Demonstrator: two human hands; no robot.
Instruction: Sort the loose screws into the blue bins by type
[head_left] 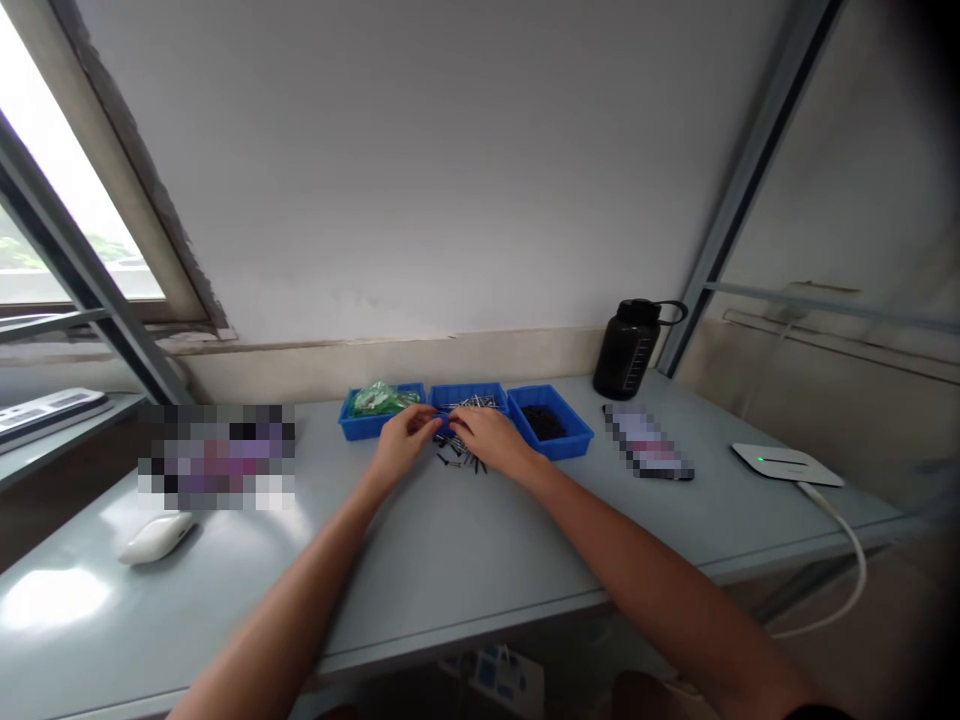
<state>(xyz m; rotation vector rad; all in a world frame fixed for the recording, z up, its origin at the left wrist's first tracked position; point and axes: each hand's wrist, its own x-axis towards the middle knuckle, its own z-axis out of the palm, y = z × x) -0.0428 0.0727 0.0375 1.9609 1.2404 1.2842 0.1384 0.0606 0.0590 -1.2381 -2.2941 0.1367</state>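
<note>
My left hand (403,438) is at the front of the middle blue bin (469,388), fingers bent and thumb close to the fingertips. From the other side my right hand (493,436) reaches to the same spot, its fingers curled down. The fingertips of both hands nearly meet; anything pinched there is too small to make out. Just below them lies a loose pile of dark and silvery screws (457,458) on the table, partly covered by my right hand. Silvery screws (480,402) fill the middle bin.
The left blue bin (361,430) holds a green plastic bag (382,398); the right one (570,444) holds black screws (541,422). A black bottle (626,350), a phone (649,442) and a white device (787,464) with a cable stand right. A white mouse (157,538) lies left.
</note>
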